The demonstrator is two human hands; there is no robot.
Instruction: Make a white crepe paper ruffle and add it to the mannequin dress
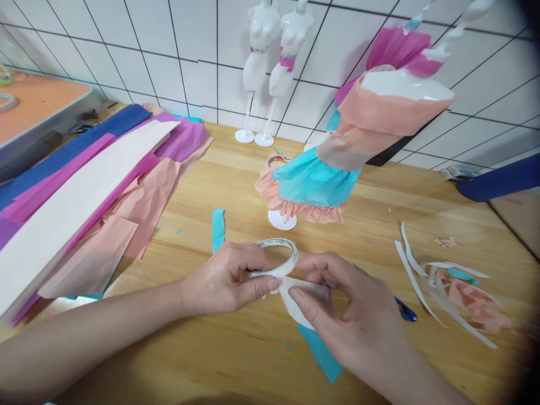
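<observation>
My left hand (230, 275) is closed around a narrow roll of tape (292, 254), with the thumb along its lower edge. Close beside it, my right hand (354, 304) pinches a small white piece of paper (291, 306) between thumb and fingers, right below the roll. Whether a strip of tape joins the two I cannot tell. Under the white piece a turquoise paper strip (323, 354) shows, partly hidden by my right hand. Just behind the hands stands a white dress form wearing a peach and turquoise paper dress (323, 177) on a round base (282, 220).
Coloured paper sheets (152, 197) and a long white board (76, 208) lie at left. Two bare white mannequins (264, 73) stand by the tiled wall. Paper scraps (472, 304), white strips (415, 281) and a blue-handled tool (405, 309) lie at right. A turquoise strip (218, 229) lies near my left hand.
</observation>
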